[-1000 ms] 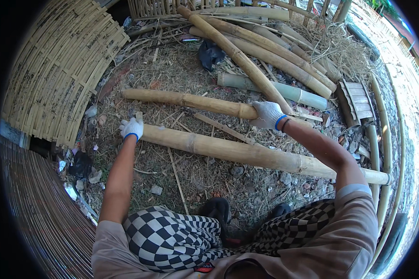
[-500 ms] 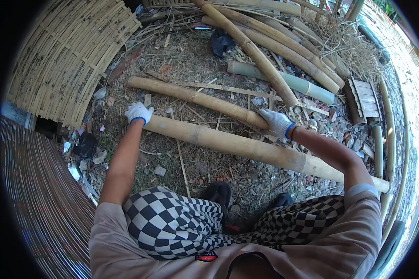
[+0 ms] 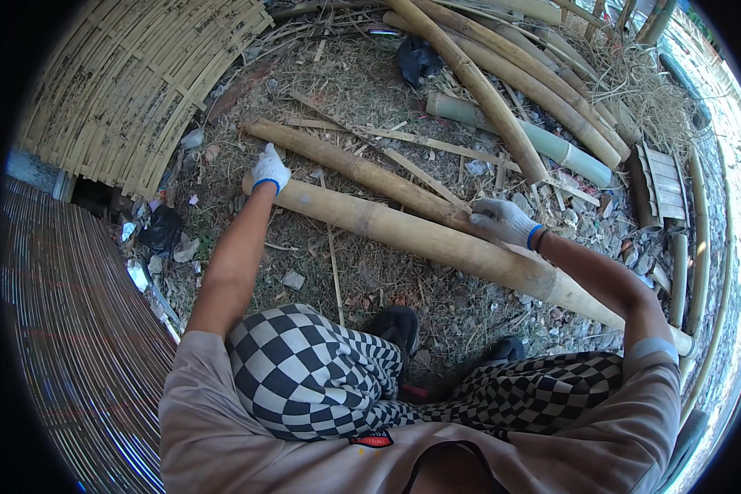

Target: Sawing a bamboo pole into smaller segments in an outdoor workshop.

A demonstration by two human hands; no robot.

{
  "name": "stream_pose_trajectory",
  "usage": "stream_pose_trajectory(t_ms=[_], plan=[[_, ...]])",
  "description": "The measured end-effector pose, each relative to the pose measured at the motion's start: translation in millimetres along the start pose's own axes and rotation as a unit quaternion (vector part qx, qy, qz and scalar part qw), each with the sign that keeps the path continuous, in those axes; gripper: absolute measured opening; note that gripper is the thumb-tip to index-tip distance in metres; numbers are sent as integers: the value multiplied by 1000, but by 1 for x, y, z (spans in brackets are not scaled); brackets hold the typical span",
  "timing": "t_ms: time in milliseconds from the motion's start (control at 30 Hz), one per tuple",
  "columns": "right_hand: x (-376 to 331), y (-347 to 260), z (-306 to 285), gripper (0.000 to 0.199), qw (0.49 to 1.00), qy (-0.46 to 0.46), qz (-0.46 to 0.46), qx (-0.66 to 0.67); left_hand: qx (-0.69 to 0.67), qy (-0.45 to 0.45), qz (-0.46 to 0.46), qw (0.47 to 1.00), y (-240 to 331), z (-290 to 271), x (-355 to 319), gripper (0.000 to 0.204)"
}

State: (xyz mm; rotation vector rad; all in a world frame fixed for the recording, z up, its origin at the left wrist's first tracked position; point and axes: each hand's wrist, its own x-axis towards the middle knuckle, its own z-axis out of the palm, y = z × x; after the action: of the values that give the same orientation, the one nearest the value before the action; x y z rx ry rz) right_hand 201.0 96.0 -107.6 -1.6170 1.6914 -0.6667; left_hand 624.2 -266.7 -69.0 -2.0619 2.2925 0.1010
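A thick pale bamboo pole (image 3: 436, 244) lies slantwise in front of me. Beyond it a thinner, browner bamboo pole (image 3: 346, 165) slopes in toward it, and the two come together near my right hand. My left hand (image 3: 272, 170), in a white knit glove with a blue cuff, is closed over the thick pole near its left end, its raised fingertips close to the thinner pole. My gloved right hand (image 3: 506, 222) has its fingers curled on the right part of the thinner pole. A flat bamboo strip (image 3: 424, 174) ends beside those fingers.
More bamboo poles (image 3: 535, 103) are piled at the back right, with a greenish pole (image 3: 564, 152) below them. A woven bamboo panel (image 3: 140, 90) stands at the far left. Black plastic bags (image 3: 163, 229), rubble and dry grass litter the ground. My shoes (image 3: 395, 325) are close to the thick pole.
The right part of the thinner pole has swung nearer, against the thick pole, with my right hand moving along. A bamboo strip is now uncovered beyond it. The whole view has shifted slightly.
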Motion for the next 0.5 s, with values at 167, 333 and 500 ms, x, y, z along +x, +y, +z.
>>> stream_pose_trajectory(t_ms=[167,333,500], plan=[[21,35,6,30,996,33,52,-72,-40,-10,88,995,16,11,6,91],[43,32,2,30,993,-78,86,-34,-74,-14,155,985,26,15,-11,95],[42,22,11,28,997,-66,41,28,-101,6,183,978,18,13,-18,85]])
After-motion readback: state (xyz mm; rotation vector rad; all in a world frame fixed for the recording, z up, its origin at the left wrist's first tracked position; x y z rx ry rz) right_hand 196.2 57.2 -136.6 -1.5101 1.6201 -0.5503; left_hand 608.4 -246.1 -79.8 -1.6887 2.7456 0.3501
